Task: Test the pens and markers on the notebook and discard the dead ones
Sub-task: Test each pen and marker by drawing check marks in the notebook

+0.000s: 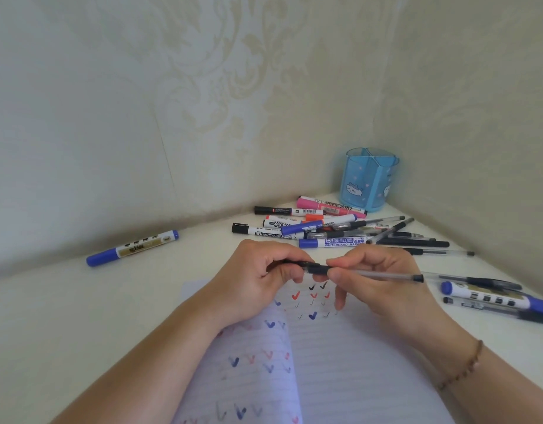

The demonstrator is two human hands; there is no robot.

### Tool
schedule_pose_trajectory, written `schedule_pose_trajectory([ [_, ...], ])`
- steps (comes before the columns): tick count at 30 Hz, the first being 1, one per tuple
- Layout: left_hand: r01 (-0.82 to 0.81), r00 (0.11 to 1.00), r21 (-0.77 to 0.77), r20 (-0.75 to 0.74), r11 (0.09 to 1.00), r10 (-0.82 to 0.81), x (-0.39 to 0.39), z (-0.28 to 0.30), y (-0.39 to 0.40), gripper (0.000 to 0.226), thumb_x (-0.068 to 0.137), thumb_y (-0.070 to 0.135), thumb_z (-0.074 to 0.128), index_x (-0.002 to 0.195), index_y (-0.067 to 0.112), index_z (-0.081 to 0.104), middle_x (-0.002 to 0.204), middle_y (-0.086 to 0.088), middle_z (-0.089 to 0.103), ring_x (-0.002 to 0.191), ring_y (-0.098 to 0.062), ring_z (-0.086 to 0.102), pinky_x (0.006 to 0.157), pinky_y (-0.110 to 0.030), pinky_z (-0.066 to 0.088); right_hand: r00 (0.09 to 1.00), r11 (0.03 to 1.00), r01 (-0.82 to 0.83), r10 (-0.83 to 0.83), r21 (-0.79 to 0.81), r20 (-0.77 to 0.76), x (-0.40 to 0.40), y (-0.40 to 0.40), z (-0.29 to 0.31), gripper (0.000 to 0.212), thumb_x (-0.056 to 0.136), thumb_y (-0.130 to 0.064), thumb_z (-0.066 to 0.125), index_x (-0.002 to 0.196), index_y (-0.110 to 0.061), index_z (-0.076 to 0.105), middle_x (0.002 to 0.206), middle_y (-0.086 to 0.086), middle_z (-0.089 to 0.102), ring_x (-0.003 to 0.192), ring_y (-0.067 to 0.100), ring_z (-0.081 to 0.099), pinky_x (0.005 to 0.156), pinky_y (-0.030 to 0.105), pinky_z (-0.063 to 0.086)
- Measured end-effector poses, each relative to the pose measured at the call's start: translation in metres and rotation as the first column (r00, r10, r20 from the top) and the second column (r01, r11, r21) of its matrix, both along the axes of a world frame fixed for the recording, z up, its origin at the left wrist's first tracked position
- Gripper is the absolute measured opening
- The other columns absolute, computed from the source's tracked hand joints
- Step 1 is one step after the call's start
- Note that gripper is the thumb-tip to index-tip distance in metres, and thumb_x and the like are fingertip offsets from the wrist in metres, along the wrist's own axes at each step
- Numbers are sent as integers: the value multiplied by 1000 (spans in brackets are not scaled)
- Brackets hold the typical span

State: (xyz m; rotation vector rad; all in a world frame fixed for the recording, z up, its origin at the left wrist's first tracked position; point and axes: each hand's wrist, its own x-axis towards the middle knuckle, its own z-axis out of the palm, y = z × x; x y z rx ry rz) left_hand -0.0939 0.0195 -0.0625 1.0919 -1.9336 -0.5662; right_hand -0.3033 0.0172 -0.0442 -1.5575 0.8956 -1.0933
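Note:
Above the open notebook (340, 362) I hold a clear gel pen (383, 275) level. My left hand (258, 283) grips its black cap (310, 266) end. My right hand (377, 280) pinches the barrel beside the cap, and the pen's tail points right. Whether the cap is fully seated I cannot tell. The notebook pages carry several red, blue and black tick marks (312, 315).
A pile of markers and pens (334, 231) lies behind my hands, in front of a blue pen holder (368, 183) in the corner. One blue-capped marker (132, 247) lies alone at the left. A blue marker (493, 298) and pens lie at the right.

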Motion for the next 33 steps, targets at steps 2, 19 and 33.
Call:
schedule_pose_trajectory([
  [2, 2, 1000, 10, -20, 1000, -2, -1, 0, 1, 17, 92, 12, 64, 98, 24, 75, 75, 11, 69, 65, -11, 59, 62, -14, 42, 1000, 1000, -4, 4, -1, -4, 0, 0, 1, 4, 76, 2, 71, 79, 0, 70, 77, 11, 76, 49, 24, 62, 55, 25, 54],
  [19, -561, 784, -18, 310, 828, 538, 102, 23, 6, 10, 93, 15, 62, 94, 20, 71, 65, 12, 59, 58, -2, 50, 55, -17, 35, 959, 998, -38, 50, 49, -281, 6, -6, -2, 21, 76, -23, 75, 96, -16, 72, 65, 4, 73, 60, 34, 64, 68, 31, 52],
  [33, -781, 527, -89, 436, 618, 729, 190, 3, 51, 22, 75, 17, 82, 96, 21, 74, 82, 3, 57, 80, -20, 60, 72, -31, 45, 973, 999, -55, 53, 0, -224, 6, -2, 1, 12, 82, -9, 72, 89, -18, 73, 65, 8, 72, 45, 7, 54, 46, 21, 44],
])
